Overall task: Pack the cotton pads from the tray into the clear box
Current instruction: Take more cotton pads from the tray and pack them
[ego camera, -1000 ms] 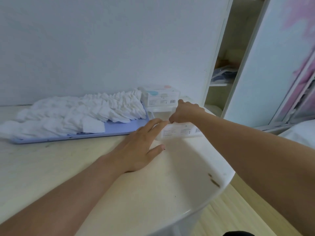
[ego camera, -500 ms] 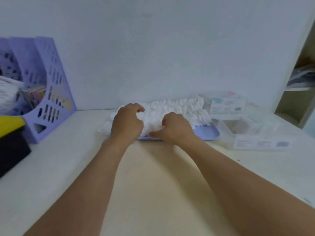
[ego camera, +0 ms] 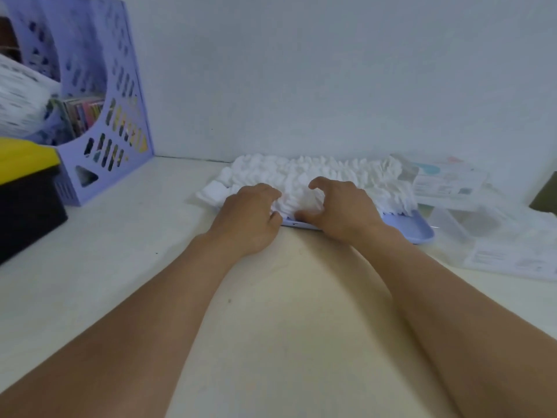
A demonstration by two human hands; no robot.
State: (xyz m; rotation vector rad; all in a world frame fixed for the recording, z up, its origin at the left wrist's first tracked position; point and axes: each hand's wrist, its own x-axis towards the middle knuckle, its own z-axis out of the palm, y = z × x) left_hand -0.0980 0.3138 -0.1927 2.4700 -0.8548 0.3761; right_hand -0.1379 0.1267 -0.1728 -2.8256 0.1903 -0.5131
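- Cotton pads [ego camera: 331, 173] lie heaped in overlapping rows along a lavender tray [ego camera: 413, 227], which sits at the far side of a pale table [ego camera: 271, 327] against a white wall [ego camera: 331, 70]; a few pads spill over the tray's left end.
- Left hand [ego camera: 250, 215] and right hand [ego camera: 343, 212] are close together at the tray's near edge, w/ a small clump of pads between them. Both sets of fingers curl into the pile; right thumb and forefinger arch around the clump, left fingertips are buried in it. Looks like a gathering grip, tho whether the left actually pinches pads is hard to tell.
- Clear box [ego camera: 464, 224] stands open just right of the tray, touching or nearly touching its right end. Its inside is blurred; no pads can be made out in it.
- Progress, as a judgement: early. The tray looks nearly full, approx. the whole heap left to move; the step in hand is scooping a bunch.
- A clear lid w/ printed label [ego camera: 512, 260] lies flat at near right; a second labelled box [ego camera: 449, 179] sits behind, to the far right.
- At far left: a lavender file rack [ego camera: 102, 116] w/ papers, plus a black-and-yellow case [ego camera: 24, 191].
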